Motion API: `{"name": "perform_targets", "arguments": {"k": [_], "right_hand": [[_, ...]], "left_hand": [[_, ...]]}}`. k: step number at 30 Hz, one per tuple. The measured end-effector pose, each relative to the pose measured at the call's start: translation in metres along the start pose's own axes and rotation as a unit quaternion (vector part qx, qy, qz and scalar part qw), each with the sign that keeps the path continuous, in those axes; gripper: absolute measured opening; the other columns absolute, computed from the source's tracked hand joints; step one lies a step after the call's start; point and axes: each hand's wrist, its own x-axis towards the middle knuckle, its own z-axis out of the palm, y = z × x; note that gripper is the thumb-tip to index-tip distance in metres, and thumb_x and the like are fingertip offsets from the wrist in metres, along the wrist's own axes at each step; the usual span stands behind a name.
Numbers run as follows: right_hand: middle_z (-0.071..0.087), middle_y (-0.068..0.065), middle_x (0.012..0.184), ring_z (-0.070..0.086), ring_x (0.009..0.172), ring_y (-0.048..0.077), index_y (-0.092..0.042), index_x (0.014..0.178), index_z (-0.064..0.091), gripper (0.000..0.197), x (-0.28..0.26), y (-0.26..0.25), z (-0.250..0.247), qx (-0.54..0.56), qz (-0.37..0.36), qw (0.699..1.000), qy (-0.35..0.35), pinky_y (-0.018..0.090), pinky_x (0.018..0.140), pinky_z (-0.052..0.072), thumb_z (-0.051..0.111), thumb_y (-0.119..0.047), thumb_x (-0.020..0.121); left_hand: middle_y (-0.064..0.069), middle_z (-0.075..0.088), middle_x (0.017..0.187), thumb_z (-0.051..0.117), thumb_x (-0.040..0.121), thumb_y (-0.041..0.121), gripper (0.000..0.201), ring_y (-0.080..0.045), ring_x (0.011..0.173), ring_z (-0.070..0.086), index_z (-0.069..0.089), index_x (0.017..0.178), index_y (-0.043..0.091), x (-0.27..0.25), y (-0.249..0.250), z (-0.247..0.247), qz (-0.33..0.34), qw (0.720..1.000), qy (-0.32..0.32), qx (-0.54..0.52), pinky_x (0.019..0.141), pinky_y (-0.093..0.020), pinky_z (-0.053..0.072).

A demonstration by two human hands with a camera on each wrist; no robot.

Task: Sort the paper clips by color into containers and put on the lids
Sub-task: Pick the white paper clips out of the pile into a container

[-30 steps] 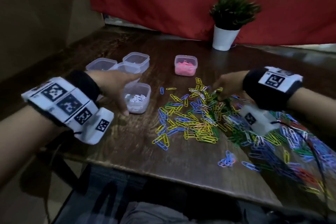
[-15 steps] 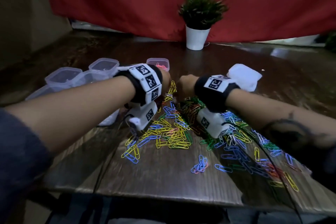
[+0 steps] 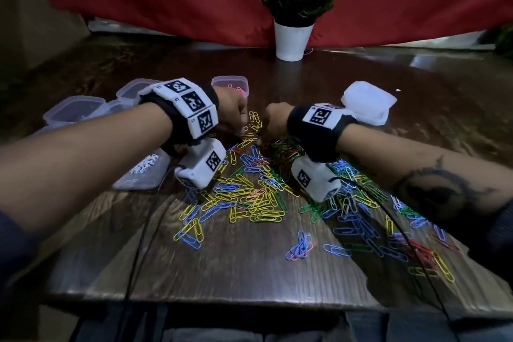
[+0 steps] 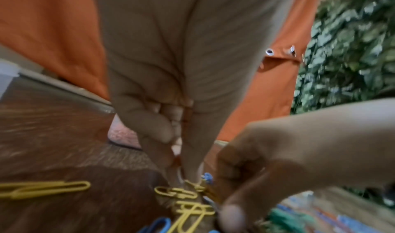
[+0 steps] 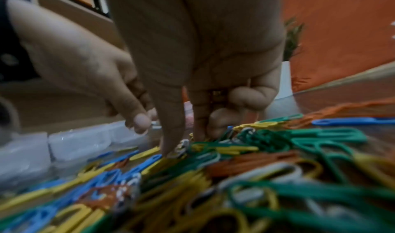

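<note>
Left hand (image 3: 232,108): fingertips pinched on a white paper clip (image 4: 179,173) at the pile's far edge.
Right hand (image 3: 273,121): thumb and forefinger closed on a white clip (image 5: 181,146).
Paper clips (image 3: 249,197): mixed colours, loose on table (image 3: 222,266).
Containers (image 3: 73,111): left, lidless.

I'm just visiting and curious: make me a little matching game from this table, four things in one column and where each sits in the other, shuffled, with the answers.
Things:
1. plant pot
2. pink-clip box
3. white-clip box
4. lids

Places:
A. beyond the right wrist
B. at the table's far edge, by the red cloth
C. just beyond the left hand
D. under the left forearm, near side

Pairs: 1-B, 2-C, 3-D, 4-A
</note>
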Motion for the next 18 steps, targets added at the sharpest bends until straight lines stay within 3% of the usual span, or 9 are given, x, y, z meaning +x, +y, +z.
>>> {"name": "perform_targets", "arguments": {"k": [2, 4, 5, 8, 11, 13, 15, 16, 18], "right_hand": [[0.064, 0.012, 0.097, 0.054, 0.078, 0.017, 0.001, 0.103, 0.064, 0.034, 0.003, -0.007, -0.003, -0.005, 0.005, 1.0, -0.03, 0.021, 0.06, 0.044, 0.069, -0.025, 0.082], [0.058, 0.005, 0.073, 0.048, 0.059, 0.014, -0.004, 0.076, 0.062, 0.018, 0.001, -0.005, -0.006, 0.023, 0.016, 0.998, -0.061, 0.014, 0.039, 0.036, 0.066, -0.019, 0.085], [0.052, 0.002, 0.065, 0.043, 0.053, 0.012, -0.008, 0.067, 0.056, 0.022, 0.0, -0.001, -0.008, 0.046, 0.021, 0.997, -0.065, 0.012, 0.033, 0.032, 0.065, -0.017, 0.085], [0.049, 0.003, 0.062, 0.042, 0.047, 0.011, -0.011, 0.065, 0.051, 0.023, -0.003, 0.019, -0.017, 0.242, 0.039, 0.969, -0.041, 0.016, 0.035, 0.036, 0.056, -0.012, 0.088], [0.053, 0.01, 0.065, 0.051, 0.035, 0.008, -0.006, 0.072, 0.047, 0.022, -0.016, 0.039, -0.033, 0.433, 0.072, 0.898, -0.007, 0.016, 0.036, 0.043, 0.044, -0.004, 0.094], [0.056, 0.01, 0.058, 0.055, 0.034, 0.007, -0.006, 0.071, 0.045, 0.024, -0.024, 0.053, -0.041, 0.482, 0.084, 0.872, 0.018, 0.014, 0.034, 0.044, 0.042, 0.005, 0.092], [0.053, 0.007, 0.045, 0.05, 0.029, 0.006, -0.007, 0.07, 0.043, 0.027, -0.031, 0.064, -0.044, 0.488, 0.103, 0.866, 0.03, 0.013, 0.03, 0.038, 0.04, 0.008, 0.091], [0.051, 0.006, 0.043, 0.045, 0.027, 0.005, -0.009, 0.07, 0.042, 0.027, -0.033, 0.069, -0.044, 0.473, 0.111, 0.873, 0.027, 0.012, 0.029, 0.034, 0.037, 0.005, 0.093], [0.043, 0.004, 0.048, 0.032, 0.025, 0.004, -0.012, 0.071, 0.044, 0.027, -0.038, 0.077, -0.041, 0.419, 0.125, 0.899, 0.026, 0.009, 0.029, 0.022, 0.033, 0.0, 0.092]], "left_hand": [[-0.004, 0.056, 0.075, 0.06, 0.088, 0.005, 0.006, -0.012, 0.061, 0.049, 0.06, 0.093, 0.008, -0.001, -0.003, -0.001, -0.024, 0.999, -0.005, -0.038, 0.053, -0.02, 0.04], [-0.005, 0.052, 0.068, 0.051, 0.092, 0.006, 0.011, -0.012, 0.053, 0.046, 0.06, 0.086, 0.007, 0.001, -0.005, 0.002, -0.052, 0.994, -0.01, -0.099, 0.048, -0.019, 0.035], [-0.005, 0.049, 0.06, 0.047, 0.094, 0.008, 0.018, -0.01, 0.044, 0.043, 0.057, 0.079, 0.007, 0.003, -0.006, 0.003, -0.067, 0.988, -0.004, -0.14, 0.042, -0.016, 0.032], [0.004, 0.034, 0.031, 0.037, 0.094, 0.012, 0.032, -0.004, 0.021, 0.027, 0.037, 0.062, 0.013, 0.002, -0.002, 0.002, -0.117, 0.958, 0.026, -0.26, 0.03, -0.005, 0.018], [0.006, 0.027, 0.029, 0.033, 0.092, 0.022, 0.032, -0.003, 0.021, 0.022, 0.03, 0.061, 0.016, 0.004, 0.004, 0.0, -0.136, 0.942, -0.023, -0.305, 0.03, -0.003, 0.016], [0.006, 0.033, 0.035, 0.037, 0.095, 0.039, 0.041, -0.005, 0.025, 0.029, 0.04, 0.061, 0.017, 0.01, 0.014, 0.003, -0.127, 0.951, -0.06, -0.277, 0.032, -0.007, 0.023], [0.0, 0.052, 0.059, 0.053, 0.085, 0.057, 0.043, -0.012, 0.052, 0.049, 0.063, 0.074, 0.017, 0.018, 0.025, 0.006, -0.092, 0.981, -0.034, -0.17, 0.052, -0.018, 0.038], [-0.002, 0.058, 0.076, 0.059, 0.081, 0.057, 0.042, -0.014, 0.069, 0.053, 0.069, 0.084, 0.017, 0.021, 0.031, 0.008, -0.073, 0.991, -0.011, -0.108, 0.064, -0.023, 0.039], [-0.005, 0.064, 0.093, 0.069, 0.078, 0.046, 0.039, -0.014, 0.081, 0.052, 0.071, 0.097, 0.011, 0.027, 0.042, 0.012, -0.046, 0.998, 0.029, -0.044, 0.072, -0.024, 0.037]]}}
